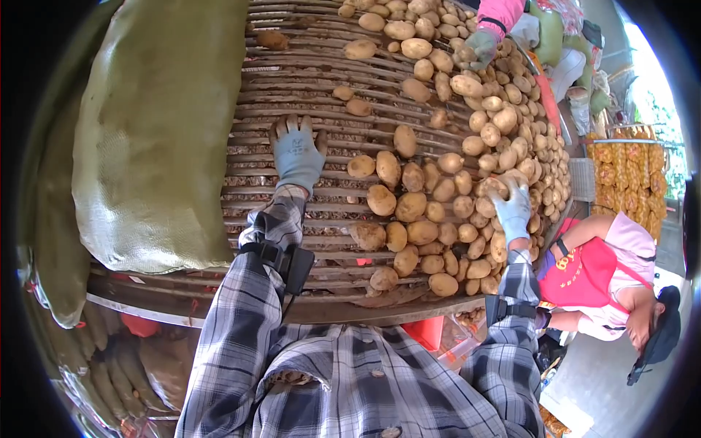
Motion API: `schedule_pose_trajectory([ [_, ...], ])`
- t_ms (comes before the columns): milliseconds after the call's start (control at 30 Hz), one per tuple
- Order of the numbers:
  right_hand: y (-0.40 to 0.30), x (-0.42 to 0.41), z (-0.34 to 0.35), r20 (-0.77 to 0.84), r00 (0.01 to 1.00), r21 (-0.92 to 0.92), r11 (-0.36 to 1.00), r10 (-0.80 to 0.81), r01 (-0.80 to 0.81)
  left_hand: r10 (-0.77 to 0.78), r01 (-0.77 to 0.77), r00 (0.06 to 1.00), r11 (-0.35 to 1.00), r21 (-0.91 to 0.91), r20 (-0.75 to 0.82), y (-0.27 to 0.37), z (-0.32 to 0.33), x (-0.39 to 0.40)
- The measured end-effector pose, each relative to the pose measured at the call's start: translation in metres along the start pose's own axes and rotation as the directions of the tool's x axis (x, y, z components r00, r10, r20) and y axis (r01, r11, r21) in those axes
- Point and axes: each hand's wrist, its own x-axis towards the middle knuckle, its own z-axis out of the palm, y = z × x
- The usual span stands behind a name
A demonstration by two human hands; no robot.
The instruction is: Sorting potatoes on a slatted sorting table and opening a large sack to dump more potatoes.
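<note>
My left hand [298, 153], in a pale glove with dark fingertips, rests spread on the slatted sorting table [257, 191], just right of a large green woven sack [159, 137]. No potato lies under it that I can see. My right hand [512, 205], gloved the same way, reaches over the potato pile with its fingers on a potato [491, 188]; whether it grips that potato cannot be told. Loose potatoes [411, 206] lie between my hands, and the pile [539, 159] thickens towards the right. A few potatoes [358, 107] lie apart on the slats.
Another person's gloved hand [477, 49] in a pink sleeve touches potatoes at the top. A person in a red apron [586, 271] stands at the right. The table's metal edge [339, 317] runs before me. Filled sacks [65, 219] lie at the left, orange net bags [627, 175] at the far right.
</note>
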Motion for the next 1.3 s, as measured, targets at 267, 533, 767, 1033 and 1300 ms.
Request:
schedule_pose_trajectory([
  [267, -0.126, 0.022, 0.011, -0.233, 0.912, 0.159, 0.912, -0.338, 0.379, -0.031, 0.03, 0.999, 0.999, 0.025, 0.023, 0.002, 0.0, -0.001],
  [533, -0.333, 0.087, 0.093, -0.222, 0.736, 0.076, 0.741, -0.64, 0.667, -0.038, 0.039, 0.995, 0.999, -0.012, 0.089, 0.001, -0.003, 0.002],
  [767, -0.194, 0.066, 0.096, 0.017, 0.868, 0.125, 0.862, -0.496, 0.491, 0.0, 0.0, 1.0, 1.0, -0.02, -0.012, 0.001, -0.002, 0.0],
  [1033, -0.079, 0.063, 0.048, -0.053, 0.994, 0.329, 0.938, -0.097, 0.11, 0.016, -0.017, 0.999, 1.0, -0.02, -0.032, -0.001, 0.001, 0.0],
  [1300, -0.098, 0.165, 0.088, 0.006, 0.986, 0.21, 0.965, -0.164, 0.16, -0.006, 0.006, 1.0, 1.0, -0.012, 0.006, 0.0, 0.001, 0.0],
])
